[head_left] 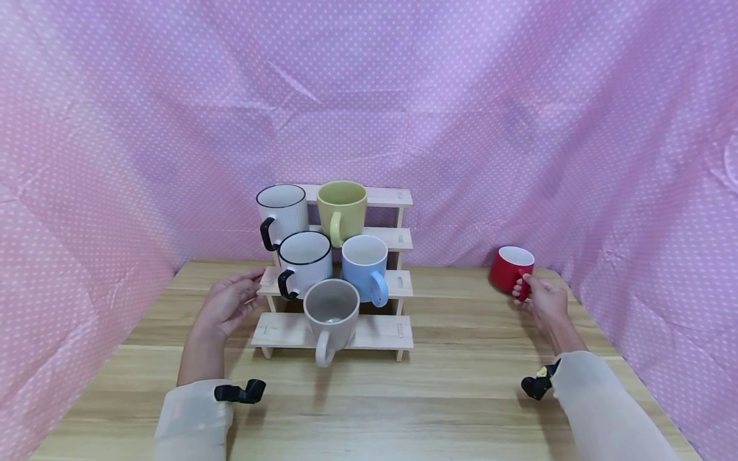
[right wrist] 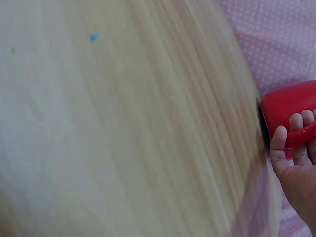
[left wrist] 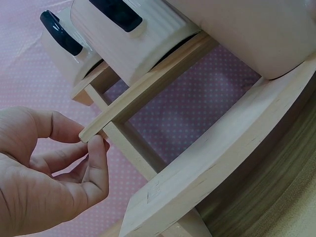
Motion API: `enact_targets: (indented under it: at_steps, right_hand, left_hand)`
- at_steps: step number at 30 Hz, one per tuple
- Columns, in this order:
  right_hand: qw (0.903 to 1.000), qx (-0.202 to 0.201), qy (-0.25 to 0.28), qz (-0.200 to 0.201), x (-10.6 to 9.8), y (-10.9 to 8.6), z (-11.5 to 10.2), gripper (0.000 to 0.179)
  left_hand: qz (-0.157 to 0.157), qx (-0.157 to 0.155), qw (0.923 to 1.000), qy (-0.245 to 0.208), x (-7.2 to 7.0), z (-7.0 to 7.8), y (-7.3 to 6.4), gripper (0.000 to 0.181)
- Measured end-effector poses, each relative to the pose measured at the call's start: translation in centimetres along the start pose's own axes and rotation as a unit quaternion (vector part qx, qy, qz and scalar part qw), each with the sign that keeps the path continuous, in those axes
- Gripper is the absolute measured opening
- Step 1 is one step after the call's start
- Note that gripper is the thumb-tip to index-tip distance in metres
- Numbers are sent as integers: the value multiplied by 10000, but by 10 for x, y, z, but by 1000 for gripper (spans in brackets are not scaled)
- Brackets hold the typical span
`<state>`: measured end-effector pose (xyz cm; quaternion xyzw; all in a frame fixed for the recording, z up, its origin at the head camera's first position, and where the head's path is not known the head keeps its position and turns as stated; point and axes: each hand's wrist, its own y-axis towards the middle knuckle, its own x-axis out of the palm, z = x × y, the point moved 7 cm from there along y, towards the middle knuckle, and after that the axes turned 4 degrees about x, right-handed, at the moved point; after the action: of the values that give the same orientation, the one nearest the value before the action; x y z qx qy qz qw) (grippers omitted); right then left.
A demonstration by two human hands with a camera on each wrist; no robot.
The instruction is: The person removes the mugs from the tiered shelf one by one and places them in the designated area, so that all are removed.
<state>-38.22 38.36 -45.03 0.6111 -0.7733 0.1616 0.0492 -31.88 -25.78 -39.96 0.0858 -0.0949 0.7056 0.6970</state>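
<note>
Near the back right corner of the counter (head_left: 438, 397), the right hand (head_left: 544, 299) has its fingers hooked through the handle of a red mug (head_left: 503, 272), whose white inside faces up; I cannot tell whether its base touches the wood. The left hand (head_left: 232, 302) pinches, thumb against forefinger, the left end of the third shelf (head_left: 399, 282) down on a pale wooden rack (head_left: 383, 196), which stands left of middle toward the counter's back edge. On its second shelf (head_left: 389, 238) sit a black-rimmed white mug (head_left: 291, 221) and a green mug (head_left: 353, 218); on the third, another white mug (head_left: 311, 272) beside a blue mug (head_left: 357, 275); on the lowest shelf (head_left: 383, 331), a grey mug (head_left: 341, 333), handle toward the front edge.
</note>
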Motion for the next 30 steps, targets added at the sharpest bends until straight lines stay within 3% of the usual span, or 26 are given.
enact_targets:
  at_steps: [6, 13, 23, 30]
  right_hand:
    - [9997, -104, 213, -69, -3, 1, 5, 28]
    - [9998, -73, 98, -142, -5, 2, 4, 27]
    - [9985, 6, -67, -542, -4, 2, 1, 25]
    - [9965, 50, -125, -827, -5, 2, 0, 22]
  left_hand:
    - [-8, 24, 10000, 37, 0, 0, 0, 40]
    - [-30, 53, 10000, 49, 1, 0, -1, 40]
    - [-15, 39, 10000, 47, 0, 0, -1, 32]
    - [26, 6, 9999, 125, 0, 0, -2, 43]
